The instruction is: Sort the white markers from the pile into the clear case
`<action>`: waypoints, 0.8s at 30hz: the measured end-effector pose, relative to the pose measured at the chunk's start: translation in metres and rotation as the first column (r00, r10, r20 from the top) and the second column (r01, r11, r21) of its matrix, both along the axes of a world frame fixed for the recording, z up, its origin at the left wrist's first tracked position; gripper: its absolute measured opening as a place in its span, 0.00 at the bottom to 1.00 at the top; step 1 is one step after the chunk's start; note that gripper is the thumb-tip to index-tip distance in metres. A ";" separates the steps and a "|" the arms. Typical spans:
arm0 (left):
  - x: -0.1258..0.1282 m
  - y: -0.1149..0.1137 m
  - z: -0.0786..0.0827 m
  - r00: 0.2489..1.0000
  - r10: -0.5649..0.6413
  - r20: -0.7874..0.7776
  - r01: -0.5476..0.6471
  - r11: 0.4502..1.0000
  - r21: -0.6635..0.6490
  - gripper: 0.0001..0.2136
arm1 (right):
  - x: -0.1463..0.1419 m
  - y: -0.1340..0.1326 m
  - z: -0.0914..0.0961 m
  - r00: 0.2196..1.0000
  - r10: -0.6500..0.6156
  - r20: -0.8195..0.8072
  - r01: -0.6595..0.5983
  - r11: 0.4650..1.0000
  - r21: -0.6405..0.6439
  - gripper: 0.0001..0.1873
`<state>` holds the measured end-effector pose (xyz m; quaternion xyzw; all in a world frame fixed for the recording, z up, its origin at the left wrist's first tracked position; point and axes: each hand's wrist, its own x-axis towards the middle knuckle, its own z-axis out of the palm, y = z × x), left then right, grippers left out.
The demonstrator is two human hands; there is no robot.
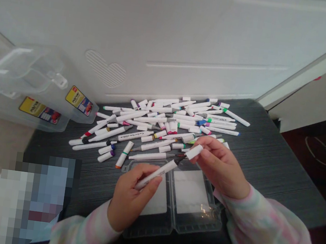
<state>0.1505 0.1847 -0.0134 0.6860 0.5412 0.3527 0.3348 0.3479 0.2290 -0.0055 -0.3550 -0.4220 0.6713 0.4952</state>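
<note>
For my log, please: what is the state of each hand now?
Left hand: closed, holding a marker.
Right hand: closed, holding a cap.

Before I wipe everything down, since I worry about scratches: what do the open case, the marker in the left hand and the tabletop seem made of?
Open case: likely glossy clear plastic, being see-through with bright glints.
Marker in the left hand: probably smooth plastic, from its even white barrel.
Tabletop: matte, perhaps laminate, given fine dark streaks; real wood remains possible.
</note>
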 end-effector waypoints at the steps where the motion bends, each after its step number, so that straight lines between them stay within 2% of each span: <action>1: 0.000 0.000 0.000 1.000 0.004 -0.010 -0.004 1.000 0.011 0.05 | 0.000 -0.001 0.000 1.000 0.004 0.004 -0.004 1.000 0.004 0.05; 11: -0.001 -0.001 0.001 0.996 -0.049 -0.069 0.051 0.998 0.023 0.06 | -0.004 -0.006 0.001 0.969 0.056 0.240 -0.086 0.990 0.116 0.07; 16: -0.002 -0.003 0.001 0.988 -0.072 -0.133 0.085 0.992 0.095 0.07 | -0.007 -0.009 0.001 0.947 0.041 0.320 -0.091 0.986 0.141 0.05; 24: 0.002 -0.008 0.000 0.971 -0.023 -0.238 0.082 0.967 0.241 0.07 | -0.005 -0.011 0.001 0.922 0.012 0.386 -0.101 0.972 0.212 0.05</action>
